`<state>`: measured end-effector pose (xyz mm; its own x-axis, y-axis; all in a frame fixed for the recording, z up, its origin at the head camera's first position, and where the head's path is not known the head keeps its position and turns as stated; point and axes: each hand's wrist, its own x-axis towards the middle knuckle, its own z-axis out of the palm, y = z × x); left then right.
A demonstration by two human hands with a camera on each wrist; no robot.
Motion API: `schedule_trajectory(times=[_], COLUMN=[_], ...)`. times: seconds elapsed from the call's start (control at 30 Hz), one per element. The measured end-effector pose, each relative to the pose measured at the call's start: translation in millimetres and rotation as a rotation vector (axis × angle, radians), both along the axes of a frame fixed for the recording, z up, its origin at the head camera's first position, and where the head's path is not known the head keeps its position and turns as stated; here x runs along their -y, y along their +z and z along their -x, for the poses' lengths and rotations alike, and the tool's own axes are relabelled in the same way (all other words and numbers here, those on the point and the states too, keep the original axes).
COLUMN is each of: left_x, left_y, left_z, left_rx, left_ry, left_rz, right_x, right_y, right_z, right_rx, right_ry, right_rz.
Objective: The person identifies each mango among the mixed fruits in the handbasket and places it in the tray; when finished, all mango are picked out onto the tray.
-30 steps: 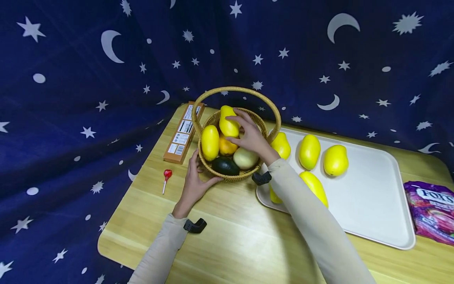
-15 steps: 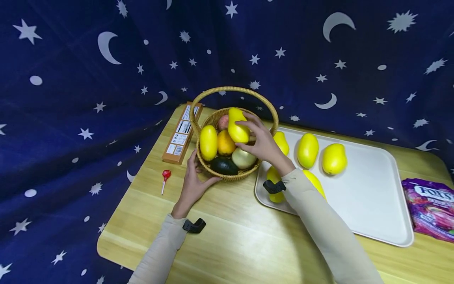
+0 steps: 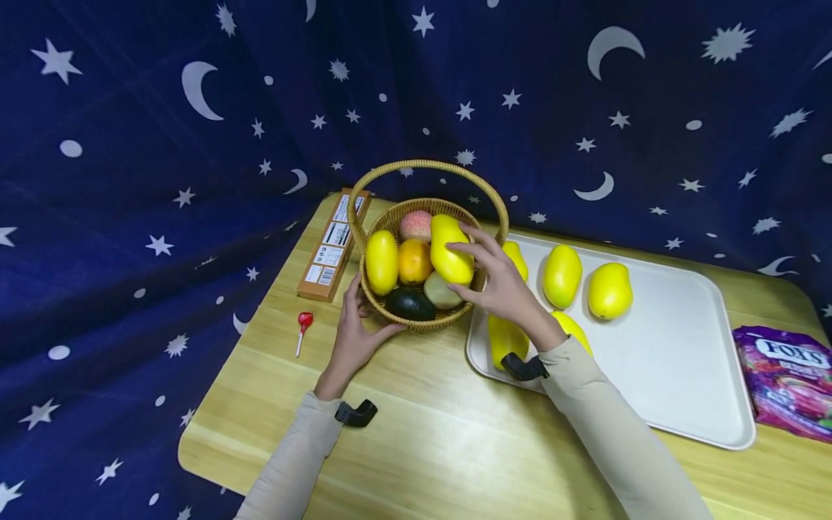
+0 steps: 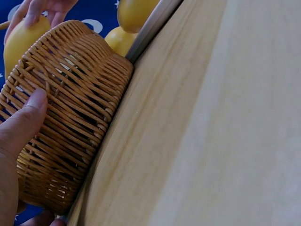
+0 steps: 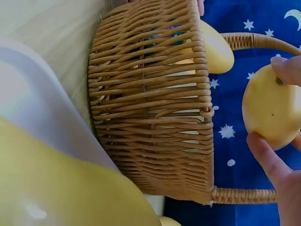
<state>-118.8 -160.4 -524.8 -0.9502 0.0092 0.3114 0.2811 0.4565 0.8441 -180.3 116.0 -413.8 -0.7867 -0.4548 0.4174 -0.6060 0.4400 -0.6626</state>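
Observation:
Above the right side of the wicker basket, my right hand pinches a yellow mango between thumb and fingers. The right wrist view shows that mango held apart from the rim. My left hand grips the basket's near left side, its thumb lying on the woven wall. Inside the basket are another yellow mango, an orange fruit, a pink peach, a dark green avocado and a pale green fruit, partly hidden under the held mango.
A white tray with several yellow mangoes stands right of the basket. A purple candy bag lies beyond it. Left of the basket are a long brown box and a red lollipop. A starry curtain hangs behind.
My right hand has moved the mango rightward and toward me, from the back of the basket to its right side, uncovering the peach. My left hand has stayed on the basket.

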Motion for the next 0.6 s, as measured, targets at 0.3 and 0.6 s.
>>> schedule_trajectory(times=[0.3,0.6], left_x=[-0.3,0.4], left_y=[-1.7,-0.1], left_z=[0.0,-0.6], left_rx=[0.02,0.013], left_ry=[0.0,0.005], left_rz=[-0.014,-0.005], right_x=[-15,-39], right_y=[5.0,5.7], right_z=[-18.4,-35.3], right_rx=[-0.065,-0.09], right_ry=[-0.025,-0.052], right_rz=[0.011,0.035])
